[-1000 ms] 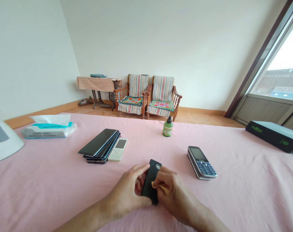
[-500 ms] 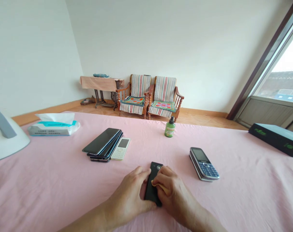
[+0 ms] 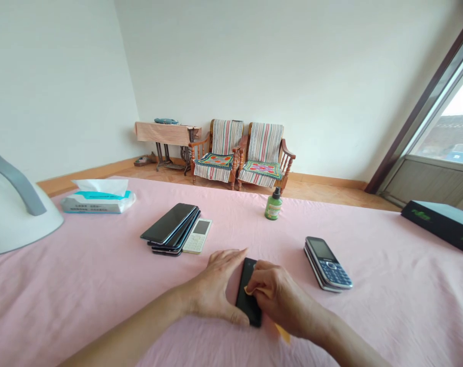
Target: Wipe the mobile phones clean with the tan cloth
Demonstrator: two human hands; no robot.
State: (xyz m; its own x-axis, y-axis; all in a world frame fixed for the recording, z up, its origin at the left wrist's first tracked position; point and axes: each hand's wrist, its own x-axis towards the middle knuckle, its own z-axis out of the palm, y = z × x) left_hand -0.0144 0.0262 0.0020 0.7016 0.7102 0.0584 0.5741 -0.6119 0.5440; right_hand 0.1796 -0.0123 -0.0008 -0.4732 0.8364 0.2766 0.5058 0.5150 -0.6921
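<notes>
A small black phone (image 3: 247, 298) lies back up on the pink cloth (image 3: 82, 285) near the front edge. My left hand (image 3: 216, 285) grips its left side, fingers along the edge. My right hand (image 3: 275, 298) is closed on a small yellow cloth (image 3: 254, 291) and presses it on the phone's back; a corner of the yellow cloth shows under the wrist. A blue keypad phone (image 3: 328, 256) rests on another phone to the right.
A stack of dark smartphones (image 3: 171, 230) and a white keypad phone (image 3: 198, 235) lie at the left. A green spray bottle (image 3: 273, 204) stands behind. A tissue pack (image 3: 98, 196), a white object (image 3: 15, 204) and a dark box (image 3: 441, 224) sit at the sides.
The black phone has been lowered from tilted upright to lying flat on the cloth. My right hand has slid up over its top end. The view has shifted to the left.
</notes>
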